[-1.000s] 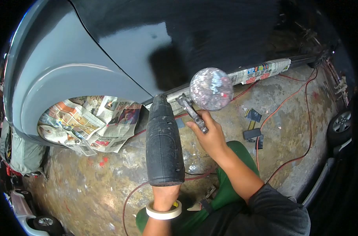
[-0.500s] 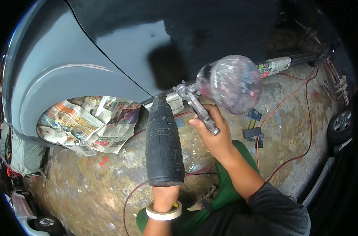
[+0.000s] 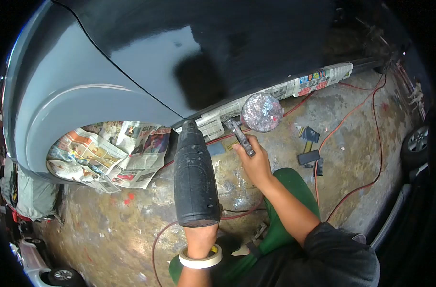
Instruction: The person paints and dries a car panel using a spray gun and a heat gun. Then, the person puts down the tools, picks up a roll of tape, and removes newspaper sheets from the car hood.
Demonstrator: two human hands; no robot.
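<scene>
My left hand is mostly hidden beneath a black, scuffed heat gun, which it holds with the narrow nozzle toward the car. A roll of masking tape hangs around my left wrist. In my right hand is a spray gun, gripped by its handle; its round cup is spattered with paint. Both tools are near the lower edge of the dark, glossy car door, where newspaper covers the sill.
More newspaper fills the wheel arch of the grey fender. A red hose loops over the stained floor. Dark sanding pieces and a block lie right of my right hand. Another vehicle's wheel stands at the right.
The spray gun has moved down and away from me, so its cup looks smaller and more of the sill newspaper shows. The heat gun stays nearly where it was.
</scene>
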